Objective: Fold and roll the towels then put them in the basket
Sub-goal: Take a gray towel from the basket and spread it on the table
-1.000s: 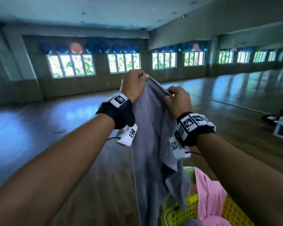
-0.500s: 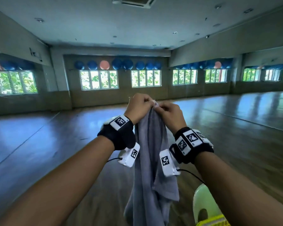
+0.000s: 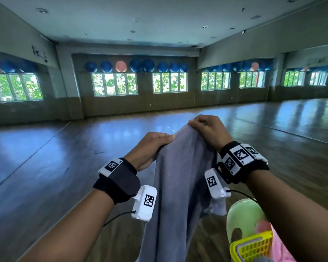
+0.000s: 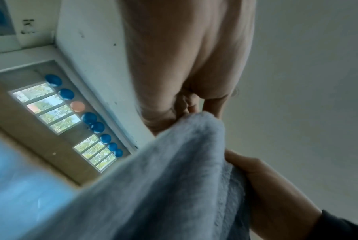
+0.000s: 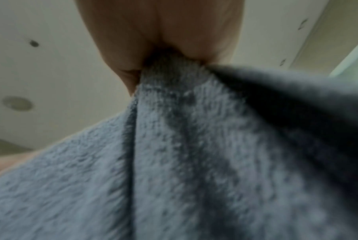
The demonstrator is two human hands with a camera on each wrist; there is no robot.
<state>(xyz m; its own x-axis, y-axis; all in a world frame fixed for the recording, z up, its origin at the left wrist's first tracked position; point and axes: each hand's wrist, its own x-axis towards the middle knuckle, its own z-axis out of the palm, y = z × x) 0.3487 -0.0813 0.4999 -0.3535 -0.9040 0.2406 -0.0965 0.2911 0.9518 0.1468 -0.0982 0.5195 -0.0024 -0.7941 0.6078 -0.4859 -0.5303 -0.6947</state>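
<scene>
A grey towel hangs in the air in front of me, held by its top edge. My left hand grips the left part of that edge, and my right hand grips the right part a little higher. In the left wrist view the grey towel runs from my left hand's fingers down across the frame. The right wrist view shows the grey towel bunched where it enters my right fist. A yellow basket with a pink towel in it sits at the bottom right.
A pale green chair back stands just behind the basket. Around me is a wide wooden floor in a large hall, with windows and blue balls along the far wall.
Both hands have come lower and moved apart, the right hand ending higher than the left, and the towel's top edge has spread between them. The view has tilted up, away from the basket.
</scene>
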